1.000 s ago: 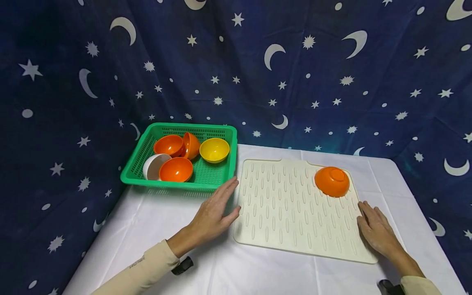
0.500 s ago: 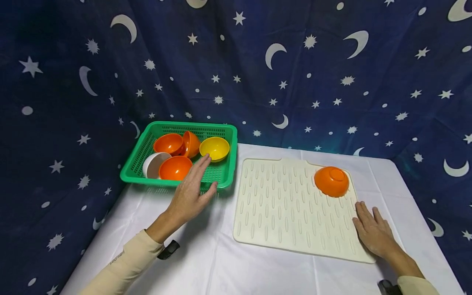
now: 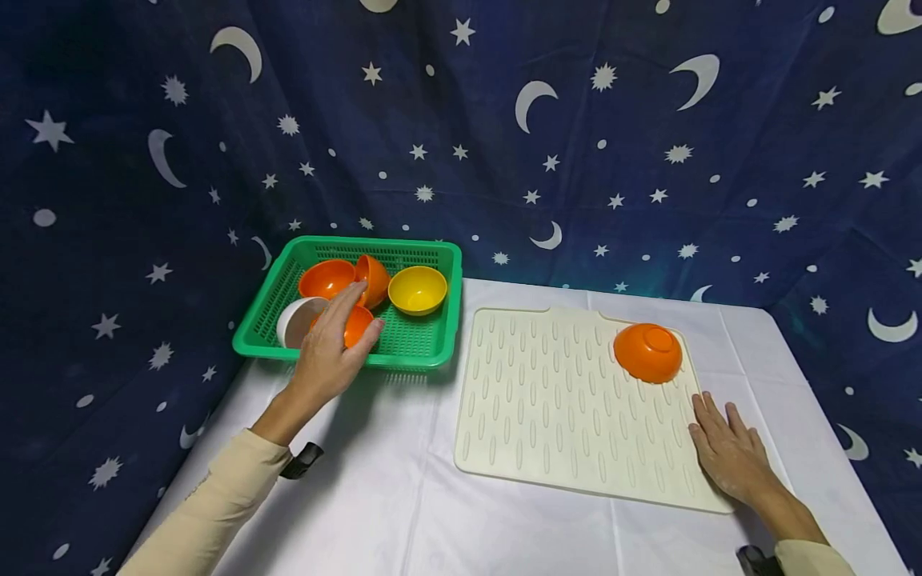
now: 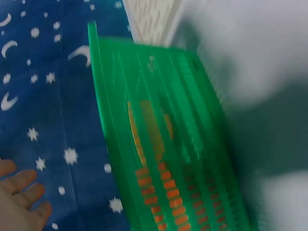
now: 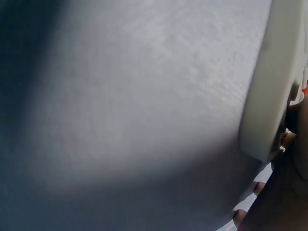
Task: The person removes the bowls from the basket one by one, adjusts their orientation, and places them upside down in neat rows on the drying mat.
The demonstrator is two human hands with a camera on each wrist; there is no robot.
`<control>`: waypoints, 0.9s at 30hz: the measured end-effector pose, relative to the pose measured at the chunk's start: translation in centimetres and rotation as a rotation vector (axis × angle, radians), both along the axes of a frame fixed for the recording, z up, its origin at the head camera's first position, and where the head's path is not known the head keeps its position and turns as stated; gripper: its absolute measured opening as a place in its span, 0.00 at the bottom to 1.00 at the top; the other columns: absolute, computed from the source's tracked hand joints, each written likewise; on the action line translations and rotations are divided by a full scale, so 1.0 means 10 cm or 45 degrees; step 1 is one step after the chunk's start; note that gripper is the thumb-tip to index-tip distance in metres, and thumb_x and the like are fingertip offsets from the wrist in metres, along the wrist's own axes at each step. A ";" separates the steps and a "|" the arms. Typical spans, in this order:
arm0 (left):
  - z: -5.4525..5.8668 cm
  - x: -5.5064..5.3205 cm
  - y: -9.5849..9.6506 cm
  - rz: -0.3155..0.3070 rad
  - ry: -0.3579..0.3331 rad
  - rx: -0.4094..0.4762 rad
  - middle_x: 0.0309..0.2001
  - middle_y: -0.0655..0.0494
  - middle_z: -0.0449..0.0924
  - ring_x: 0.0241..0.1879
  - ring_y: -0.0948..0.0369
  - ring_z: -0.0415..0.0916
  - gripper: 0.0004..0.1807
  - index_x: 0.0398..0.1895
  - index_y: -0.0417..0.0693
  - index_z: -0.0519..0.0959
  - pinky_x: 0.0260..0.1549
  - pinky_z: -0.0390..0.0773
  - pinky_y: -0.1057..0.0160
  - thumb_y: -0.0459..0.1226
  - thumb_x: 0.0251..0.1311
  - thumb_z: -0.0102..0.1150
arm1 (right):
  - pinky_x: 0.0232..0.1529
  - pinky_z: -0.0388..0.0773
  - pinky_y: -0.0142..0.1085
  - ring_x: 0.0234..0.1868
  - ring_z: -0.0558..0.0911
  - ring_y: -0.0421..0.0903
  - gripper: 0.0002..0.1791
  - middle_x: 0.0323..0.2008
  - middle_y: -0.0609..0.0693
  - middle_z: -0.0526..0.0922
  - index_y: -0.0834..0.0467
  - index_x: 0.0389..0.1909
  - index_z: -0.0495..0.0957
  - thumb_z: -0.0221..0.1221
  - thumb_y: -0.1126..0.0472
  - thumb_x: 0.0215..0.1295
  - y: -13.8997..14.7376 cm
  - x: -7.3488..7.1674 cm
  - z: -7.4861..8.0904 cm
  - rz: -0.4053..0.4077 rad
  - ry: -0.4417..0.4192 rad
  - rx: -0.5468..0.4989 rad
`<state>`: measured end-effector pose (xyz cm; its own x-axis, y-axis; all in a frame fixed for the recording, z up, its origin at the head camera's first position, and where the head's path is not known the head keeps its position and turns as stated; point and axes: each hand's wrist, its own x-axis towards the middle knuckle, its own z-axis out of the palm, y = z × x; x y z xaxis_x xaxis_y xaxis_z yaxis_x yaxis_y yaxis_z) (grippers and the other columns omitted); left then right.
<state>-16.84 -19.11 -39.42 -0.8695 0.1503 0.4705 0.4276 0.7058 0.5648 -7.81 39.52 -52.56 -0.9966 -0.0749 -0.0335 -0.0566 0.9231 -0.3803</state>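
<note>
My left hand (image 3: 327,352) reaches over the front of a green basket (image 3: 455,312), its fingers extended and thumb apart. Beneath it lies an orange bowl (image 3: 358,325), partly covered by the hand; contact cannot be made out. Beside that bowl leans a white bowl (image 3: 292,323). Further back in the basket are two more orange bowls, one upright (image 3: 324,278) and one tipped (image 3: 376,280), plus a yellow bowl (image 3: 418,290). On a cream drying mat (image 3: 562,400), an orange bowl (image 3: 648,354) sits upside down. My right hand (image 3: 731,452) rests along the mat's right edge, fingers spread.
A white cloth (image 3: 403,496) covers the table. Behind and to the left hangs a dark blue curtain (image 3: 490,208) with moons and stars, close to the basket's far side. Basket wall (image 4: 144,86) fills much of the left wrist view, which is partly blurred.
My left hand has moved leftward from the mat's left edge to above the front orange bowl in the basket. My right hand has barely shifted, and the bowls stay where they were.
</note>
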 end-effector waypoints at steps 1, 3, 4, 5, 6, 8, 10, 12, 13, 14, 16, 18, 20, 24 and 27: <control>0.01 -0.02 -0.04 0.015 -0.008 0.013 0.74 0.45 0.63 0.73 0.47 0.60 0.34 0.76 0.45 0.65 0.67 0.60 0.39 0.52 0.73 0.54 | 0.63 0.32 0.76 0.76 0.33 0.71 0.35 0.79 0.66 0.38 0.61 0.81 0.35 0.33 0.50 0.84 0.00 0.00 0.01 -0.001 -0.008 0.000; 0.00 -0.05 -0.11 0.034 -0.010 0.029 0.74 0.44 0.63 0.72 0.45 0.61 0.34 0.76 0.46 0.65 0.67 0.60 0.38 0.53 0.74 0.52 | 0.63 0.31 0.76 0.76 0.32 0.71 0.35 0.79 0.66 0.37 0.61 0.81 0.35 0.33 0.50 0.84 0.01 -0.01 0.02 -0.001 -0.025 -0.001; 0.00 -0.06 -0.14 0.041 -0.011 0.033 0.74 0.43 0.63 0.71 0.44 0.61 0.34 0.76 0.45 0.65 0.67 0.60 0.37 0.53 0.74 0.52 | 0.63 0.31 0.76 0.76 0.32 0.71 0.35 0.79 0.66 0.37 0.61 0.81 0.35 0.33 0.49 0.84 0.01 -0.01 0.02 0.000 -0.031 -0.002; 0.00 -0.07 -0.16 0.047 -0.014 0.037 0.74 0.42 0.63 0.71 0.42 0.61 0.34 0.76 0.45 0.65 0.67 0.59 0.37 0.53 0.75 0.52 | 0.63 0.30 0.75 0.76 0.32 0.71 0.35 0.79 0.66 0.37 0.61 0.81 0.35 0.33 0.49 0.84 0.01 -0.01 0.03 0.001 -0.039 -0.004; -0.01 -0.08 -0.19 0.053 -0.015 0.038 0.73 0.41 0.63 0.70 0.41 0.62 0.34 0.76 0.44 0.65 0.66 0.59 0.36 0.53 0.75 0.52 | 0.63 0.30 0.75 0.76 0.32 0.71 0.35 0.79 0.66 0.37 0.61 0.81 0.35 0.33 0.49 0.84 0.02 -0.01 0.04 0.002 -0.049 -0.007; -0.02 -0.11 -0.23 0.069 -0.035 0.040 0.73 0.41 0.63 0.67 0.39 0.64 0.34 0.76 0.45 0.65 0.65 0.60 0.34 0.53 0.75 0.52 | 0.63 0.30 0.75 0.76 0.31 0.71 0.35 0.79 0.67 0.37 0.61 0.81 0.34 0.33 0.49 0.84 0.02 -0.02 0.05 0.004 -0.070 -0.011; -0.04 -0.13 -0.29 0.087 -0.062 0.043 0.74 0.41 0.63 0.65 0.39 0.67 0.35 0.77 0.46 0.64 0.63 0.61 0.33 0.54 0.75 0.51 | 0.63 0.29 0.75 0.76 0.31 0.71 0.36 0.79 0.67 0.36 0.61 0.81 0.34 0.33 0.48 0.84 0.03 -0.02 0.06 0.006 -0.092 -0.017; -0.04 -0.17 -0.35 0.099 -0.083 0.058 0.72 0.40 0.65 0.62 0.38 0.69 0.35 0.78 0.47 0.63 0.61 0.63 0.31 0.55 0.75 0.49 | 0.63 0.28 0.75 0.76 0.30 0.71 0.36 0.79 0.66 0.35 0.61 0.81 0.34 0.32 0.48 0.84 0.03 -0.03 0.06 0.010 -0.114 -0.019; -0.04 -0.20 -0.39 0.103 -0.096 0.070 0.71 0.40 0.65 0.61 0.38 0.70 0.35 0.78 0.48 0.62 0.60 0.63 0.31 0.55 0.76 0.48 | 0.63 0.29 0.75 0.76 0.30 0.71 0.36 0.79 0.67 0.35 0.61 0.81 0.34 0.32 0.48 0.84 0.03 -0.04 0.07 0.011 -0.118 -0.017; -0.04 -0.22 -0.44 0.103 -0.103 0.076 0.71 0.39 0.65 0.59 0.37 0.72 0.34 0.78 0.48 0.62 0.59 0.64 0.31 0.55 0.76 0.46 | 0.63 0.29 0.75 0.76 0.31 0.71 0.36 0.79 0.67 0.35 0.61 0.81 0.34 0.32 0.48 0.84 0.03 -0.04 0.07 0.011 -0.124 -0.017; -0.03 -0.28 -0.53 0.094 -0.114 0.100 0.71 0.38 0.65 0.60 0.36 0.72 0.34 0.78 0.47 0.62 0.61 0.63 0.32 0.55 0.78 0.44 | 0.63 0.29 0.75 0.76 0.31 0.72 0.36 0.79 0.67 0.35 0.61 0.81 0.34 0.33 0.47 0.84 0.02 -0.06 0.08 0.013 -0.134 -0.015; -0.03 -0.34 -0.62 0.068 -0.145 0.128 0.71 0.37 0.64 0.63 0.36 0.70 0.33 0.78 0.44 0.61 0.61 0.64 0.33 0.54 0.79 0.42 | 0.63 0.30 0.75 0.75 0.32 0.72 0.36 0.79 0.67 0.36 0.61 0.81 0.34 0.33 0.47 0.84 0.02 -0.08 0.10 0.014 -0.141 0.000; -0.01 -0.40 -0.71 0.046 -0.183 0.133 0.74 0.37 0.61 0.67 0.36 0.64 0.33 0.78 0.42 0.61 0.64 0.61 0.33 0.52 0.80 0.40 | 0.63 0.31 0.75 0.75 0.33 0.73 0.36 0.79 0.67 0.36 0.61 0.81 0.34 0.33 0.47 0.84 0.02 -0.09 0.12 0.015 -0.152 0.008; 0.04 -0.48 -0.87 -0.039 -0.324 0.063 0.75 0.36 0.57 0.73 0.36 0.54 0.32 0.79 0.44 0.59 0.66 0.54 0.30 0.50 0.81 0.40 | 0.63 0.31 0.76 0.75 0.34 0.73 0.36 0.79 0.67 0.37 0.62 0.81 0.35 0.34 0.48 0.84 0.02 -0.08 0.14 0.013 -0.157 0.019; 0.10 -0.54 -0.99 -0.133 -0.474 -0.015 0.77 0.37 0.53 0.74 0.36 0.50 0.34 0.81 0.49 0.55 0.65 0.51 0.28 0.50 0.78 0.47 | 0.63 0.31 0.75 0.75 0.33 0.73 0.36 0.79 0.67 0.37 0.62 0.80 0.35 0.34 0.48 0.84 0.02 -0.07 0.13 0.005 -0.152 0.015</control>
<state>-22.26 -29.04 -38.44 -0.9601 0.2508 0.1234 0.2651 0.6765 0.6870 -8.50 39.67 -51.28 -0.9852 -0.0773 -0.1530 -0.0148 0.9275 -0.3735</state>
